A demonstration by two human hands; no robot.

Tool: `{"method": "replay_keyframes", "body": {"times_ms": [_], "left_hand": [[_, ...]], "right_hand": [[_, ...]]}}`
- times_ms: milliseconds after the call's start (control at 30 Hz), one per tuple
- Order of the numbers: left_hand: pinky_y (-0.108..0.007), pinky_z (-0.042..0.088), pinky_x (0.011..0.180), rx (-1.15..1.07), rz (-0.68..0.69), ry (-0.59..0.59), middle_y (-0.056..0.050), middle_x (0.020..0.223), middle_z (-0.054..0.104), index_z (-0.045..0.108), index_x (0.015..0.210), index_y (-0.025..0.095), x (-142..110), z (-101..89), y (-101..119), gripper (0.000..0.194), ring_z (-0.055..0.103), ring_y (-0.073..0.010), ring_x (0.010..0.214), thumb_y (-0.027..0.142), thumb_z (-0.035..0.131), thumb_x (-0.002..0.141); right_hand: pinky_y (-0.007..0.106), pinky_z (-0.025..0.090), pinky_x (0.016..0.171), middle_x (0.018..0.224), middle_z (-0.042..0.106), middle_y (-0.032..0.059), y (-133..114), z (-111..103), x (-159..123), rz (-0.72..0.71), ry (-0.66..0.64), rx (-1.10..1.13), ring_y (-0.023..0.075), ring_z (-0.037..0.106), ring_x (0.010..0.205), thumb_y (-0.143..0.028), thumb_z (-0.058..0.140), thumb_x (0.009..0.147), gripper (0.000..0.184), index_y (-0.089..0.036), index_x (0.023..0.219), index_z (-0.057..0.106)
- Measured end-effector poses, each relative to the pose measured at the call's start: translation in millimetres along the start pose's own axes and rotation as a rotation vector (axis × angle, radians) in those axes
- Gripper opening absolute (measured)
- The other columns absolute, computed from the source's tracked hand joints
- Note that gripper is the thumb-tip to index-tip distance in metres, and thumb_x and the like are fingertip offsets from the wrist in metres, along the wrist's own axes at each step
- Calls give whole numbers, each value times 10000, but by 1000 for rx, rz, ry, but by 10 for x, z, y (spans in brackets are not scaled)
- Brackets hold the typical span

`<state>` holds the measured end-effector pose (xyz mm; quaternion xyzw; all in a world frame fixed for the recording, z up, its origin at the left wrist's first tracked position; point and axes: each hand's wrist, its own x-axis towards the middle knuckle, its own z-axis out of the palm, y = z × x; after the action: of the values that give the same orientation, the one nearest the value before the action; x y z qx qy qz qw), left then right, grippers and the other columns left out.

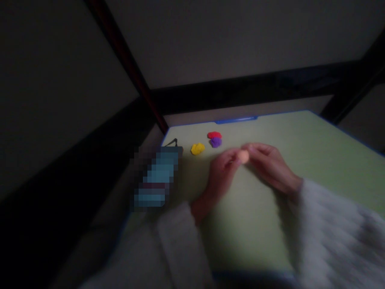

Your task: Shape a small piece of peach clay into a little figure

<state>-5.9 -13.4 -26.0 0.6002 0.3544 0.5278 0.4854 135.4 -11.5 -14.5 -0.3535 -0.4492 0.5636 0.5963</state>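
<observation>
A small peach-orange lump of modelling clay [243, 156] is pinched between my two hands above the table. My left hand [221, 170] grips its left side with thumb and fingers closed. On its right side, my right hand [267, 164] closes its fingertips on the same lump. Beyond my left hand lie a yellow lump of clay [197, 149], a purple lump [215, 142] and a red lump [214, 135]. The purple one touches or overlaps the front of the red one. The picture is dim and somewhat blurred.
The pale green table [309, 148] has a blue edge and a blue handle-like strip [237, 119] at its far side. At the left edge rests a pixelated phone-like object [159, 176] with a dark strap [173, 142]. A wall with dark trim [240, 90] stands behind.
</observation>
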Motion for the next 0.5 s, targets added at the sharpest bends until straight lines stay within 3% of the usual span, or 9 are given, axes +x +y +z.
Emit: {"method": "replay_keyframes", "body": {"times_ms": [300, 500], "left_hand": [[-280, 463, 845, -21, -25, -9, -56, 962, 689, 659, 984, 171, -19, -20, 2, 274, 614, -182, 912, 310, 623, 750], [-268, 451, 803, -254, -157, -28, -68, 1009, 669, 660, 992, 164, 10, 0, 17, 297, 601, -151, 890, 322, 632, 742]], "right_hand": [[310, 464, 787, 796, 697, 15, -18, 6, -7, -91, -32, -230, 144, 599, 745, -304, 691, 730, 110, -197, 744, 714], [297, 473, 815, 905, 707, 8, 9, -20, -10, 41, -63, 62, 141, 623, 806, -319, 689, 736, 183, -247, 902, 712]]}}
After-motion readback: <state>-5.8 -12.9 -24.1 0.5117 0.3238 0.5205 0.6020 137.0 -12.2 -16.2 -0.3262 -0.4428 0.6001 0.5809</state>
